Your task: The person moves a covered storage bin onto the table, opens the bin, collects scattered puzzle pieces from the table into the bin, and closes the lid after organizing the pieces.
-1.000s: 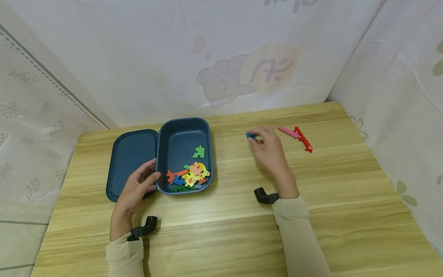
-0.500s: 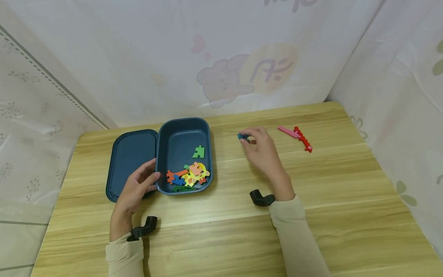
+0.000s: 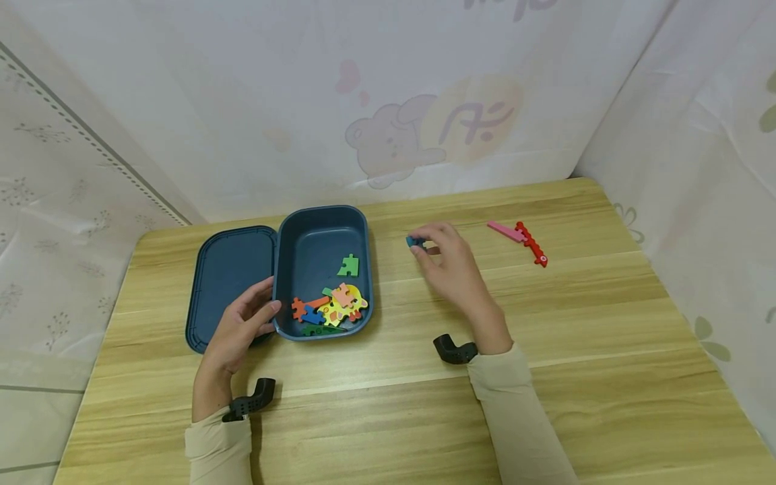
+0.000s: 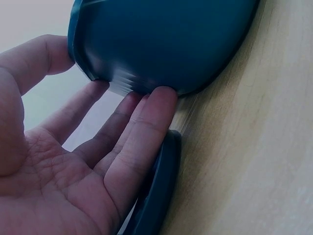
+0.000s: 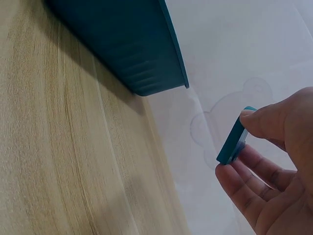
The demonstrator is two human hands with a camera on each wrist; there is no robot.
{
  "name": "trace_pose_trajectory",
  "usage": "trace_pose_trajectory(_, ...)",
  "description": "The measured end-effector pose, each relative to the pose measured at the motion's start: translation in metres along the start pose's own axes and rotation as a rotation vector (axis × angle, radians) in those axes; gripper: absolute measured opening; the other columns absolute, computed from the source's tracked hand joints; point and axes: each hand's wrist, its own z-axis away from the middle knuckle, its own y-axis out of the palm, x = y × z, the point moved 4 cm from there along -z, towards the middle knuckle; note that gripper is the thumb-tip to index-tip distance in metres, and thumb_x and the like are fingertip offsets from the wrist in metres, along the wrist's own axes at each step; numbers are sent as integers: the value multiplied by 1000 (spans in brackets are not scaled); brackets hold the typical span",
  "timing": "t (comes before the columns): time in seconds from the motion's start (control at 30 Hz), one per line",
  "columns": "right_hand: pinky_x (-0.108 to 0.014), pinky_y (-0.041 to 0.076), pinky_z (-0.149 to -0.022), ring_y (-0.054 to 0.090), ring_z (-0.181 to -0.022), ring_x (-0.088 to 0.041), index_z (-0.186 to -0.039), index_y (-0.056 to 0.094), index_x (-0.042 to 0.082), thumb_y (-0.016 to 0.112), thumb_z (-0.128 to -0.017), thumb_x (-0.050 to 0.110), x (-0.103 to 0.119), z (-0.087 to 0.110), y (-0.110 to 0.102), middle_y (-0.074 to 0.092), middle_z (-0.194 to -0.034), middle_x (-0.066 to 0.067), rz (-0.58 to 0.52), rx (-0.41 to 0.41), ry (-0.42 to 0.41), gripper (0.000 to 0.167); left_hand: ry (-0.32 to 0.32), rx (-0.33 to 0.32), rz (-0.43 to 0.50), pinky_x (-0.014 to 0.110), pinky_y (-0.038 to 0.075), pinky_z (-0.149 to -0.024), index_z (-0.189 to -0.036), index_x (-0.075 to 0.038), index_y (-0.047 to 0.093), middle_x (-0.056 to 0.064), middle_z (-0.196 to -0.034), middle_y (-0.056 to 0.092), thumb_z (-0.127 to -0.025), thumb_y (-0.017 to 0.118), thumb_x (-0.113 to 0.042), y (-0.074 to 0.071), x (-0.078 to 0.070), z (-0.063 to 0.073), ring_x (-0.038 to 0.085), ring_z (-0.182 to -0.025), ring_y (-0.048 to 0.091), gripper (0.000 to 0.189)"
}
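In the head view, my right hand (image 3: 453,269) pinches a small blue puzzle piece (image 3: 413,241) between thumb and fingers, to the right of an open dark blue box (image 3: 321,219). The right wrist view shows that puzzle piece (image 5: 232,142) edge-on, held apart from the box. My left hand (image 3: 239,330) holds the box's left side, its thumb at the rim and its fingertips (image 4: 164,100) against the outer wall. Inside the box lie a light green puzzle piece (image 3: 348,266), an orange one (image 3: 300,310), a blue one (image 3: 312,316) and a yellow animal-shaped one (image 3: 330,314), partly overlapped.
The box's lid (image 3: 233,269) lies flat to its left, partly behind my left hand. Farther right, a pink puzzle piece (image 3: 506,231) and a red one (image 3: 531,244) lie touching on the wooden table (image 3: 376,431). A printed curtain (image 3: 242,114) hangs behind the table.
My right hand has moved left with the blue puzzle piece, nearer to the box. The left hand and the box have stayed in place.
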Motion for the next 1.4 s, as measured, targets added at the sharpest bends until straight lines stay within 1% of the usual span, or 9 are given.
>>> trace_pose_trajectory(0.2, -45, 61, -98, 65, -119, -29, -126, 72, 5, 68, -104, 9, 3, 0, 2, 63, -131, -14, -14, 13, -8, 23, 4, 0, 1, 22, 59, -90, -165, -13, 38, 8, -150, 55, -110, 59, -29, 0, -1, -1, -5, -117, 65, 61)
trace_pose_trajectory(0.43, -40, 62, -98, 65, -121, -28, -127, 72, 5, 68, -104, 10, 5, 0, 3, 64, -131, -14, -27, 25, -21, 23, 5, 2, -5, 22, 59, -91, -164, -13, 39, 6, -149, 56, -110, 59, -30, 0, -1, -1, -5, -117, 64, 60)
trace_pose_trajectory(0.57, -40, 62, -96, 66, -119, -27, -126, 73, 5, 68, -104, 10, 6, 0, 5, 65, -130, -13, -38, 23, -37, 23, 4, -1, -7, 23, 59, -90, -164, -13, 39, 0, -144, 58, -110, 59, -30, 0, -1, -2, -5, -117, 64, 60)
trace_pose_trajectory(0.67, -40, 63, -95, 66, -119, -27, -126, 73, 5, 69, -104, 10, 8, 0, 7, 65, -130, -13, -46, 20, -48, 24, -1, -1, -6, 23, 59, -90, -164, -13, 39, 1, -145, 57, -110, 59, -30, 0, -1, -2, -5, -117, 64, 60)
trace_pose_trajectory(0.8, -41, 63, -95, 66, -120, -27, -127, 73, 5, 68, -104, 10, 10, 0, 10, 64, -131, -13, -59, 17, -56, 24, -7, 2, -11, 22, 59, -91, -165, -14, 38, 11, -152, 54, -110, 59, -31, 1, -2, -2, -5, -118, 63, 61)
trace_pose_trajectory(0.9, -40, 63, -95, 66, -120, -26, -126, 73, 5, 69, -103, 10, 13, 1, 11, 65, -130, -13, -73, 20, -60, 24, -8, 1, -14, 22, 58, -90, -165, -14, 37, 15, -154, 52, -110, 59, -31, 1, -2, -2, -5, -118, 63, 61)
trace_pose_trajectory(1.0, -38, 63, -96, 66, -119, -25, -126, 73, 6, 69, -103, 10, 14, 1, 12, 65, -130, -12, -76, 24, -61, 24, -4, 1, -10, 22, 59, -90, -165, -13, 38, 12, -152, 54, -110, 59, -30, 1, -1, -2, -5, -117, 64, 61)
trace_pose_trajectory(1.23, -36, 63, -95, 67, -118, -23, -126, 72, 6, 70, -103, 10, 16, 1, 15, 65, -129, -10, -73, 25, -72, 23, 5, -1, -5, 23, 59, -90, -164, -13, 39, -1, -143, 58, -110, 59, -29, 0, -1, -2, -4, -117, 65, 60)
trace_pose_trajectory(1.4, -35, 63, -95, 66, -118, -22, -126, 72, 7, 70, -103, 10, 20, 2, 18, 65, -129, -9, -79, 31, -83, 23, -1, 1, -8, 22, 59, -90, -165, -12, 38, 5, -146, 57, -110, 59, -29, 0, -1, 0, -5, -116, 64, 61)
